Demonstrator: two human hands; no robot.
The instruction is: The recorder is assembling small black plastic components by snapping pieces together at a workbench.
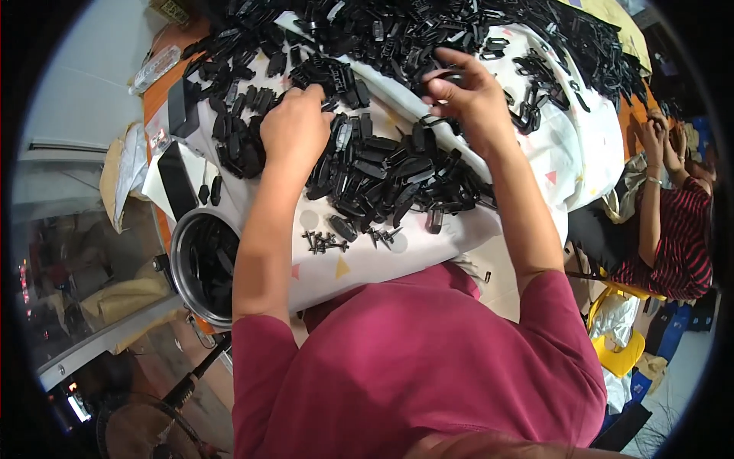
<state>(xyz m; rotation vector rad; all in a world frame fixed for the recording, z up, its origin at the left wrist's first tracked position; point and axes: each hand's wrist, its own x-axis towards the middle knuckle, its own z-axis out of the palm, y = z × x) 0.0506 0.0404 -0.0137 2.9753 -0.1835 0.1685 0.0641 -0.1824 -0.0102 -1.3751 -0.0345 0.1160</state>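
Observation:
Black plastic parts (382, 172) lie in a loose heap on a pale patterned cloth (451, 249). My left hand (294, 130) reaches into the heap's far left side, back upward, fingers bent down. Whatever its fingertips grip is hidden. Raised over the heap's right side is my right hand (474, 99), its thumb and fingers curled around a thin, dark plastic piece (445, 75), whose exact kind I cannot make out. Small dark pin-like pieces (324, 242) lie near the cloth's front edge, beside a single black oval part (342, 227).
A round metal pot (177, 264) with black parts inside stands at the left table edge. Behind it are a black flat device (177, 182) and a clear plastic bottle (156, 69). More black parts (382, 34) cover the far side. Another person in a striped shirt (673, 237) sits at right.

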